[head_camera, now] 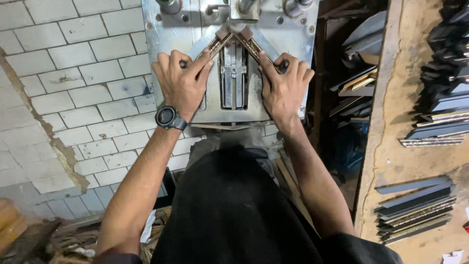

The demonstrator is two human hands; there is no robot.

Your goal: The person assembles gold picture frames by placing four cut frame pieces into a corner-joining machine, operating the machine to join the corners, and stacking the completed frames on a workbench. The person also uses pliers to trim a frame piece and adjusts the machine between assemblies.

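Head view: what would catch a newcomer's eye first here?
Two hands, left hand and right hand, press two ornate moulding strips into a corner on a metal machine table at top centre. On the wooden bench at right lie stacks of moulding pieces.

A floor (73, 93) of pale square tiles fills the left side, with a worn brown crack running slantwise across it. On the right stands a rough wooden bench (395, 146) — dusty, its edge chipped. Stacks of dark mouldings (417, 208) lie along its near and far ends. Beneath it the shelves (354, 73) sit in shadow.
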